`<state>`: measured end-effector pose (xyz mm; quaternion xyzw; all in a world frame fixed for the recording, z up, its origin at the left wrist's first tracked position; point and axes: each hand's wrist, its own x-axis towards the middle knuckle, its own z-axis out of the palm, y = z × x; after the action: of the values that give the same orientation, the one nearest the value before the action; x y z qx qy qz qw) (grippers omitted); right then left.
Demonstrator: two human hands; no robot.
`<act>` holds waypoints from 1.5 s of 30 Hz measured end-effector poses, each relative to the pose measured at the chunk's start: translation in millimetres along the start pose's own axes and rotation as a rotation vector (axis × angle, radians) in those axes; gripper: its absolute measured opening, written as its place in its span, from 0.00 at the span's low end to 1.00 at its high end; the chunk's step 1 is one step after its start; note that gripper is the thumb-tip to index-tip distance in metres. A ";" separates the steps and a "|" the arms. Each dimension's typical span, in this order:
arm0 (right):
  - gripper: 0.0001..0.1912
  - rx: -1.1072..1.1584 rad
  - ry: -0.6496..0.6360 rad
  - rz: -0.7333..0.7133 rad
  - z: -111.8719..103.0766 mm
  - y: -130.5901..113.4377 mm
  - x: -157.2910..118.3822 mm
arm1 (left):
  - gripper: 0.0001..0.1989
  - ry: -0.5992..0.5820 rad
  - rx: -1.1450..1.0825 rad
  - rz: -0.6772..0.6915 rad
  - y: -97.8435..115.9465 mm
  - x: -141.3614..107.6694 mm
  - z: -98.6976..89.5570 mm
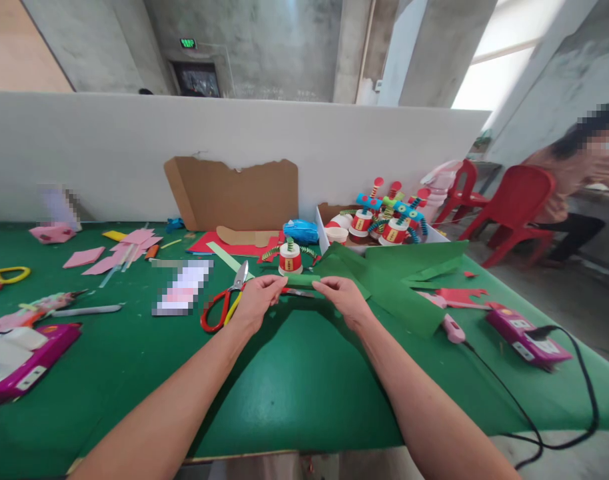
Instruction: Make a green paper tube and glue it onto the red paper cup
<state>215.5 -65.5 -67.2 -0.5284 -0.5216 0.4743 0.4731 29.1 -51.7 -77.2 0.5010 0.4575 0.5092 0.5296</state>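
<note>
A short strip of green paper (304, 281) is stretched level between my two hands above the table. My left hand (261, 299) pinches its left end, and my right hand (343, 300) pinches the right end. Just behind the strip stands a red and white paper cup figure (289, 259) with folded paper arms. Scissors with red and yellow handles (226, 300) lie partly under my left hand, blades apart. Another metal blade (300, 293) shows below the strip; its handle is mostly hidden. Green paper sheets (392, 283) spread out beside my right hand.
A box (331, 241) of finished cup figures stands at the back right. A pink glue gun (453, 329) and a purple power strip (527, 339) with black cables lie right. Pink paper pieces (129, 250) and another power strip (34, 363) are left. A person (559, 173) sits at far right.
</note>
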 end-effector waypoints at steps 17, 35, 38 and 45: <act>0.15 -0.119 0.096 -0.248 3.1 9.3 4.4 | 0.22 -0.040 -0.028 -0.018 0.1 -0.3 1.4; 0.20 0.109 -0.094 0.040 3.5 3.0 -2.7 | 0.23 0.009 0.078 0.003 -1.0 -3.2 3.8; 0.23 0.186 -0.108 0.104 4.7 2.4 -2.6 | 0.23 0.006 0.112 0.005 -1.3 -3.7 4.2; 0.22 0.240 -0.080 0.084 10.7 8.0 -1.9 | 0.21 -0.045 0.157 0.003 -0.7 -6.0 6.1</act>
<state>205.7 -67.3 -76.2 -0.4701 -0.4568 0.5734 0.4915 34.8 -58.1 -77.6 0.5527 0.4833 0.4613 0.4980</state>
